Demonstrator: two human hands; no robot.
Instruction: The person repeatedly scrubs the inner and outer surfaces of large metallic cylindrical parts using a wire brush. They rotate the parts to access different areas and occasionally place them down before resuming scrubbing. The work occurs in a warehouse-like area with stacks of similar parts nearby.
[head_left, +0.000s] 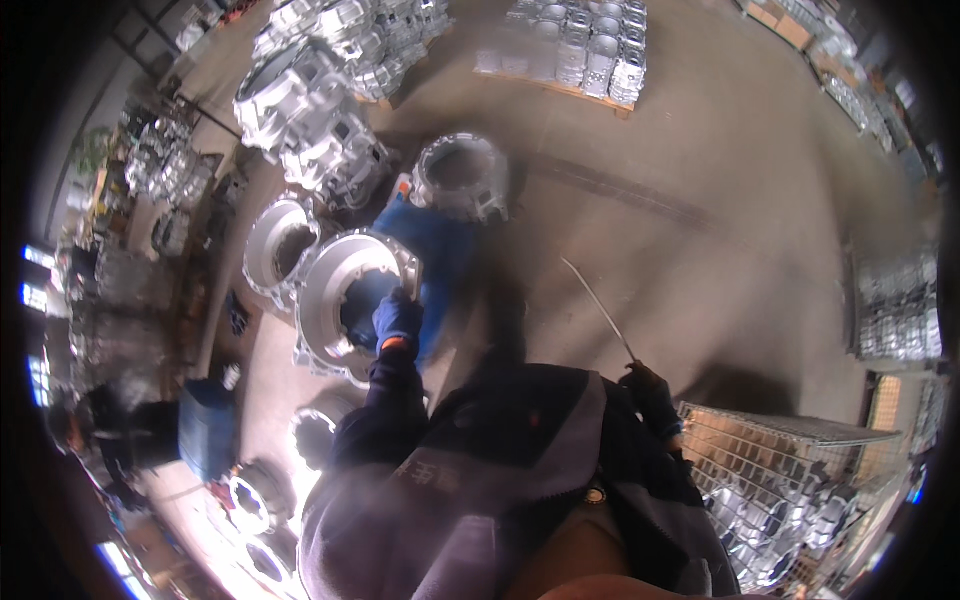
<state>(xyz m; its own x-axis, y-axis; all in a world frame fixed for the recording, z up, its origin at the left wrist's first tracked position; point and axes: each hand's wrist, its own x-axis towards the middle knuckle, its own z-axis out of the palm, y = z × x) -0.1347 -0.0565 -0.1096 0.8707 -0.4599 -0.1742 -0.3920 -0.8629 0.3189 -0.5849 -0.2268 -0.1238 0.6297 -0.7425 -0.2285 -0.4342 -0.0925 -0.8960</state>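
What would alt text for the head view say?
A person's blue-gloved left hand is at the edge of a large, round silver metal casing; the dark-gloved right hand holds a long, thin, pale rod. Silver metal castings stand stacked beyond.

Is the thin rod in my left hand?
No, your right hand holds the rod, and your left hand is at a metal casing.

No legible words or numbers.
Pale lettering (435,474) stands on the person's dark jacket (500,410), left of its front edge, too blurred to read.
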